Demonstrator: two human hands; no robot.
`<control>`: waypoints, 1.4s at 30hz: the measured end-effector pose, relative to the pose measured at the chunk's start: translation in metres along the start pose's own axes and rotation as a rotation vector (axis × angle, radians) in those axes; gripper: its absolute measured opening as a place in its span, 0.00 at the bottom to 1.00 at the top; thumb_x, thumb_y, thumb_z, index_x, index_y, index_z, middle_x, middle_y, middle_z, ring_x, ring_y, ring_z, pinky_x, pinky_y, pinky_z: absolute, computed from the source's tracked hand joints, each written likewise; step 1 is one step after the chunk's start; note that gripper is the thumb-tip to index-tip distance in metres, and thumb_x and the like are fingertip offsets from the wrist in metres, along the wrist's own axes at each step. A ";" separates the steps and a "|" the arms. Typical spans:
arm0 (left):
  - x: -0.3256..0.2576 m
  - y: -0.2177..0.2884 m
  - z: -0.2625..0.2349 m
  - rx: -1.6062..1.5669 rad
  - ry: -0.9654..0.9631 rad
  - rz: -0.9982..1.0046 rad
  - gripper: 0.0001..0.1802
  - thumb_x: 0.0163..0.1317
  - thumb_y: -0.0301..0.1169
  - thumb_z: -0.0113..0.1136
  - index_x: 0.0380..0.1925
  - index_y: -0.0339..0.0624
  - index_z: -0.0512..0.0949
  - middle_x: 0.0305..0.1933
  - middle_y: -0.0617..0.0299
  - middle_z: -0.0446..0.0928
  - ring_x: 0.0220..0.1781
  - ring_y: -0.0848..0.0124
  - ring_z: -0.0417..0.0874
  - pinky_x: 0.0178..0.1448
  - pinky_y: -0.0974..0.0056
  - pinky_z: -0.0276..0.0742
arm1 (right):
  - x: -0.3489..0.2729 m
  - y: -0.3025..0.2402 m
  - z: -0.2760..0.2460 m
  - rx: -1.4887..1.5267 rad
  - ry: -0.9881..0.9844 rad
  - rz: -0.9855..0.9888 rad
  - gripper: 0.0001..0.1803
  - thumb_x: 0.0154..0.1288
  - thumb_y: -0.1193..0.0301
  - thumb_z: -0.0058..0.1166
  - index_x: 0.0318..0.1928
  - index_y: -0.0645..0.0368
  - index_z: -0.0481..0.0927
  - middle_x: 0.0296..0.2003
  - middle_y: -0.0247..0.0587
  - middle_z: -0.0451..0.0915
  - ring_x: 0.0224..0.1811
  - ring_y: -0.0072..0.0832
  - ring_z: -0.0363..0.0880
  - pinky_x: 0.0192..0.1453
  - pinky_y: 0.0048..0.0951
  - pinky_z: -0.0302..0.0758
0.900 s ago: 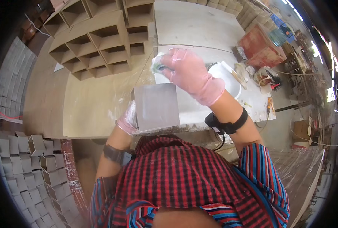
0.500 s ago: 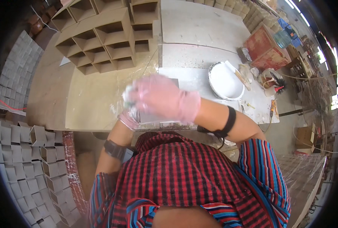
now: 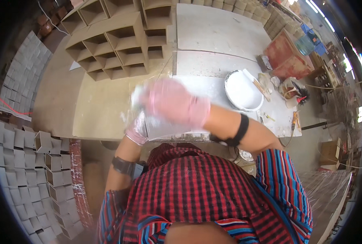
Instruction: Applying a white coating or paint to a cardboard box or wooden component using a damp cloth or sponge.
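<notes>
My right hand point(image 3: 170, 101), in a pink glove, is over the near part of the workbench and smeared by motion. At its fingertips a whitish blur point(image 3: 137, 96) shows; I cannot make out what it is. Just below and left of it is my left hand point(image 3: 137, 129), in a pink glove coated with white, its fingers mostly hidden. Beneath the right hand lies a pale grey flat-sided piece point(image 3: 158, 125), largely covered, its kind unclear. To the right stands a round tub of white paste point(image 3: 242, 90), with a wooden-handled tool point(image 3: 259, 84) across its rim.
Brown cardboard compartment boxes point(image 3: 115, 49) stand at the far left of the bench. Grey open boxes point(image 3: 22, 175) are stacked on the left. A red-and-white worn box point(image 3: 287, 55), a blue-tinted water bottle point(image 3: 304, 45) and an orange-handled tool point(image 3: 295, 118) are on the right.
My right hand has shifted slightly left, still blurred, and my left hand has shifted only slightly. The whole view has moved a little, with the bench and boxes appearing further right.
</notes>
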State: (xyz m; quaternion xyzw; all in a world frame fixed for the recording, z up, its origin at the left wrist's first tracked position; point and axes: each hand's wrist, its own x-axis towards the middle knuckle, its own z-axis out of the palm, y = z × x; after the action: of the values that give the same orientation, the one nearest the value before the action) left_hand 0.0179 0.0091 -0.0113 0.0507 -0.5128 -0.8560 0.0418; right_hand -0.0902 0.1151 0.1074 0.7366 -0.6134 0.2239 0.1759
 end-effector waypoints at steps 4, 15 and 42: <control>-0.021 0.014 0.022 0.129 0.088 0.051 0.19 0.63 0.33 0.48 0.53 0.38 0.68 0.49 0.60 0.75 0.49 0.67 0.76 0.54 0.63 0.72 | 0.012 0.061 -0.019 -0.024 0.168 0.302 0.10 0.55 0.67 0.49 0.36 0.52 0.80 0.32 0.39 0.78 0.38 0.34 0.77 0.42 0.33 0.73; -0.079 0.082 0.014 1.647 0.326 0.666 0.22 0.51 0.41 0.60 0.45 0.43 0.76 0.48 0.58 0.76 0.50 0.62 0.76 0.54 0.58 0.71 | -0.035 0.043 -0.035 0.557 0.430 0.919 0.15 0.57 0.69 0.48 0.43 0.63 0.77 0.33 0.46 0.80 0.35 0.30 0.77 0.42 0.28 0.72; -0.473 0.149 -0.363 -0.207 1.337 0.339 0.36 0.56 0.67 0.38 0.51 0.51 0.70 0.40 0.62 0.77 0.28 0.73 0.79 0.33 0.69 0.76 | 0.136 -0.121 0.208 0.563 -0.037 1.001 0.12 0.63 0.72 0.47 0.45 0.63 0.74 0.35 0.35 0.76 0.35 0.23 0.72 0.41 0.25 0.70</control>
State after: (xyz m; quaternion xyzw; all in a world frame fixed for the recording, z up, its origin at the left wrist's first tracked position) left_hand 0.5365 -0.3197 -0.0299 0.4818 -0.2937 -0.6671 0.4864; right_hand 0.0728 -0.0853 0.0090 0.3787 -0.8071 0.4216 -0.1654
